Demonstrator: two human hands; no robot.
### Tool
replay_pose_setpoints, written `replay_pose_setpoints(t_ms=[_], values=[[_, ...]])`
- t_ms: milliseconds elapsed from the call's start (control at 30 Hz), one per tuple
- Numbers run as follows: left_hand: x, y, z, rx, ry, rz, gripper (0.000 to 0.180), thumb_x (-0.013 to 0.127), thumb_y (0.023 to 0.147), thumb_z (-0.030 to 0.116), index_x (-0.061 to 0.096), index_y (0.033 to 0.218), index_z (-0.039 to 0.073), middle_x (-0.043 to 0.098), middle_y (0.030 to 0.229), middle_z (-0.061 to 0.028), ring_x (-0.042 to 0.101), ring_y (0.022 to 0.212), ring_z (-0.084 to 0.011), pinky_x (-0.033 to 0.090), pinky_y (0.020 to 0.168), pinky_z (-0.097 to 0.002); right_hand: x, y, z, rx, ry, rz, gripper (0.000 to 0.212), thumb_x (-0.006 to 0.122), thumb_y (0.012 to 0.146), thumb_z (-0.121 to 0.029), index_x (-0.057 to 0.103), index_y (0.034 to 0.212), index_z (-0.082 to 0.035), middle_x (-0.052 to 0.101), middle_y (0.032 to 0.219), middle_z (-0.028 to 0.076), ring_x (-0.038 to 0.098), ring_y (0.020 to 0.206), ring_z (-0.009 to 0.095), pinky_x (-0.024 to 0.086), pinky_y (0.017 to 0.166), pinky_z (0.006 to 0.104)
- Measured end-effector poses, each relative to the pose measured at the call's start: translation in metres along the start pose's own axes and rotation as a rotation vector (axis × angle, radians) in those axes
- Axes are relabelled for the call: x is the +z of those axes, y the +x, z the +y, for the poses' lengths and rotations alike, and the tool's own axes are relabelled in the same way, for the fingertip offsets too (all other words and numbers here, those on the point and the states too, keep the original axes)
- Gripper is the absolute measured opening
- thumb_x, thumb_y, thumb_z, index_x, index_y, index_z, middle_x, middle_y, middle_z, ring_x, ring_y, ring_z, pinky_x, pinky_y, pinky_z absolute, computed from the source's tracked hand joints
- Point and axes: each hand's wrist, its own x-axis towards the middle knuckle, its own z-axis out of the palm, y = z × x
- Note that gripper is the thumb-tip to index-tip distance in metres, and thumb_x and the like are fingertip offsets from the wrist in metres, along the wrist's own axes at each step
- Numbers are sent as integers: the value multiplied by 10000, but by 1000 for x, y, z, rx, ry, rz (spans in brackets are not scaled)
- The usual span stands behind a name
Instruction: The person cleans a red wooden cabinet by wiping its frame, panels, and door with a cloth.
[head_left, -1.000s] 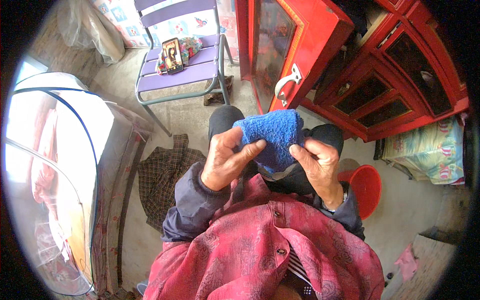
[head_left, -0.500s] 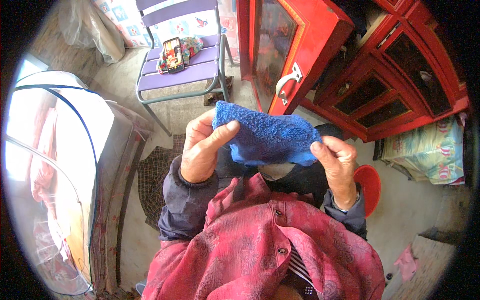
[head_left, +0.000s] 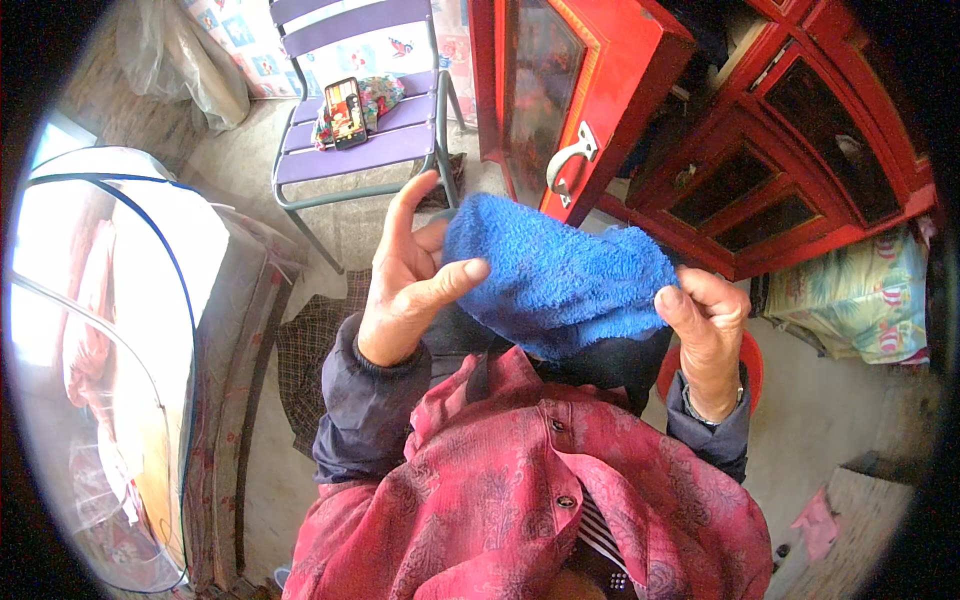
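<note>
A blue terry cloth (head_left: 560, 275) is stretched between my hands in front of my chest, its surface rumpled and its lower edge sagging. My left hand (head_left: 405, 285) has its thumb over the cloth's left end. The index finger sticks up, apart from the thumb, while the other fingers are partly hidden at the cloth's edge. At the opposite end, my right hand (head_left: 710, 325) pinches a corner between thumb and bent fingers. Dark cuffs show at both wrists.
Ahead is a purple slatted chair (head_left: 345, 160) with a phone (head_left: 344, 115) and patterned fabric on it. A red cabinet door (head_left: 610, 90) stands ajar at right. Near my right wrist is a red basin (head_left: 752, 365). A netted bed (head_left: 215, 380) lies left, beside dark checked fabric (head_left: 305, 365).
The cloth and my right hand have shifted right, and the cloth has turned and bunched to show a broader face. My left index finger has lifted away from the cloth.
</note>
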Motion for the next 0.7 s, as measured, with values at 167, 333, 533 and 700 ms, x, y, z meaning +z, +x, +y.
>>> replay_pose_setpoints(t_ms=[167,333,533,700], values=[[-6,-6,2,-90,300,-286,794,881,754,79,469,1430,16,616,1244,-122,583,1203,-221,434,1045,-349,7,5,-5,37,88,-40,353,734,921,-206,553,669,-38,463,669,-79,361,635,27,265,564,246],[3,-2,1,201,1072,-441,619,863,728,260,609,1247,37,594,1013,-164,630,957,-362,511,848,-408,11,19,-8,-98,9,-131,321,707,956,-190,615,697,-24,464,647,-99,373,606,5,286,519,238],[-12,0,-9,237,1243,-304,375,753,746,95,687,1107,16,595,938,-158,649,896,-368,524,779,-415,11,24,2,-53,36,-139,318,714,957,-211,634,713,-23,485,655,-91,387,616,4,302,532,232],[-27,11,10,568,1374,65,331,667,728,104,683,1051,34,587,946,-166,609,907,-397,500,770,-462,19,22,1,-3,55,-186,300,715,961,-219,662,749,-14,512,674,-87,408,631,7,328,546,229]])
